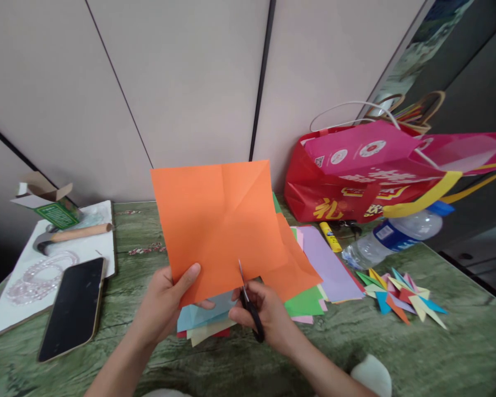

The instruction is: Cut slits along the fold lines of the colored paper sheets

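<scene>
An orange sheet of paper [215, 220] with diagonal and straight creases is held up in front of me. My left hand [171, 292] pinches its lower left corner, thumb on the near face. In my right hand [268, 314] is a pair of black-handled scissors [252, 314]. One blade shows on the near face of the sheet, at its lower edge; the other blade is hidden behind the paper. Beneath the hands lie layered sheets of coloured paper, with a blue sheet [209, 311], a green sheet [303, 302] and a purple sheet [330, 264] showing.
Folded paper pieces [400, 295], a water bottle [397, 234], a glue stick [330, 237] and a red gift bag [355, 176] are on the right. On the left are a phone [72, 309], a sickle [72, 234], clear beads [37, 281] and a green box [58, 212].
</scene>
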A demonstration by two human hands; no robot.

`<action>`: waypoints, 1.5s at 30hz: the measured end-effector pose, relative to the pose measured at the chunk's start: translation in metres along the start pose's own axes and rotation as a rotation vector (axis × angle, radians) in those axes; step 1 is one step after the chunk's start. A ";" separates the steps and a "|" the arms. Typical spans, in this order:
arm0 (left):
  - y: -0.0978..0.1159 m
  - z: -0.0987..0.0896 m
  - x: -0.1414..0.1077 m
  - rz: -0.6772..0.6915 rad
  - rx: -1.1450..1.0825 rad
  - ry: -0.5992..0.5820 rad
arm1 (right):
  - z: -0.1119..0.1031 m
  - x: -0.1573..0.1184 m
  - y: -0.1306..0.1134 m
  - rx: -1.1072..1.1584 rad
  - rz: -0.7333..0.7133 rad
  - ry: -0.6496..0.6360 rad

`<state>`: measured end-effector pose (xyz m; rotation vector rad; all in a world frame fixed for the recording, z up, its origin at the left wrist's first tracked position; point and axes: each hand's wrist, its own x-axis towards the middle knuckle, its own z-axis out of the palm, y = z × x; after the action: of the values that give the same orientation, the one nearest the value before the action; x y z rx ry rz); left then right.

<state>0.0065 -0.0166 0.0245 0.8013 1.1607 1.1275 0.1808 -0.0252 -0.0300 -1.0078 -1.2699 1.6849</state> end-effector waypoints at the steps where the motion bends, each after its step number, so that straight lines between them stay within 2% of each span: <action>1: 0.000 0.000 0.000 0.002 0.003 0.000 | 0.000 0.000 0.000 0.007 0.002 0.001; 17: 0.001 0.002 0.000 -0.004 0.014 0.012 | 0.000 0.003 0.007 0.072 0.102 0.028; 20: 0.001 0.004 0.000 -0.007 0.025 0.009 | -0.001 0.002 0.002 0.040 0.069 0.033; 23: -0.001 0.003 0.000 -0.015 0.061 -0.042 | -0.002 0.002 -0.004 0.031 0.017 0.009; 29: -0.005 0.000 0.001 -0.023 0.130 -0.111 | -0.001 0.004 -0.007 0.101 0.018 0.000; 34: -0.006 0.001 0.001 -0.024 0.119 -0.127 | -0.001 0.004 -0.004 0.101 0.034 0.058; 45: -0.006 0.001 0.001 -0.020 0.101 -0.136 | -0.002 0.004 -0.002 0.061 0.012 0.065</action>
<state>0.0089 -0.0171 0.0184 0.9277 1.1161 0.9881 0.1819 -0.0204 -0.0286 -1.0269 -1.1657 1.6767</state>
